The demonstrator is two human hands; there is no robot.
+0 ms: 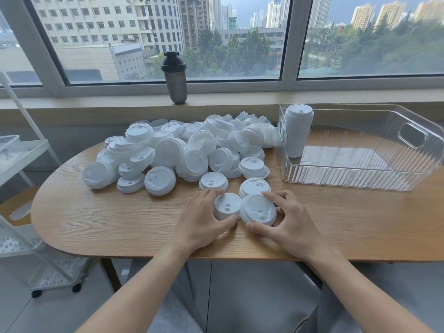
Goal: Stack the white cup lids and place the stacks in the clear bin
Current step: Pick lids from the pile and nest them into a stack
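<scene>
Left hand (201, 218): your fingers curl round a lid (227, 205) near the table's (96, 224) front edge.
Right hand (292, 221): clamped on a neighbouring lid (258, 210).
Handling: probably light, thin, slippery plastic; hold them by the rims.

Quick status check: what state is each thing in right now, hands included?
Left hand: grips a small lid stack.
Right hand: grips a tilted lid.
Lid pile: loose, unsorted.
Clear bin: holds one upright tall stack.
Shaker bottle: closed, upright.
</scene>
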